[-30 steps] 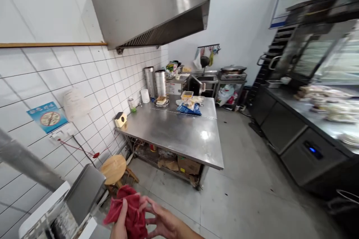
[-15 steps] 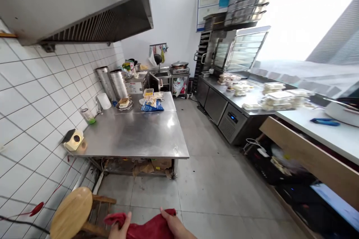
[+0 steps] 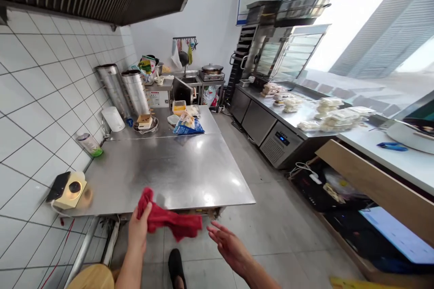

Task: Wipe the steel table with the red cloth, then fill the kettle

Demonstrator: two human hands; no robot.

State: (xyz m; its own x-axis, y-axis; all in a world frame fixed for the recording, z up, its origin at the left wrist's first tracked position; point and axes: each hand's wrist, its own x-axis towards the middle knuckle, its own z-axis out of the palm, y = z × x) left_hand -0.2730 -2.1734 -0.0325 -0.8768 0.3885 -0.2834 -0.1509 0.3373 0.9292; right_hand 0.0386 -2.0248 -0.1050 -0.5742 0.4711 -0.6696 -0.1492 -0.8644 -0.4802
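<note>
The bench (image 3: pixel 159 167), a broad steel surface, is set at twelve o'clock from the hands. A round wooden stool (image 3: pixel 93 277), cut off by the lower border, is seen at eight o'clock from the cloth. The red cloth (image 3: pixel 171 221) is held up before the bench's near edge, its long axis directed from ten toward four o'clock; whether the edge is touched cannot be told. The cloth's bulk is placed at three o'clock from the left hand (image 3: pixel 137 226), the nearer of the two, which is clamped on one end, thumb uppermost. From the right hand (image 3: pixel 231 247), the loose end is found between nine and ten o'clock, just beside the fingertips; this hand is held with its fingers extended, and nothing is grasped.
</note>
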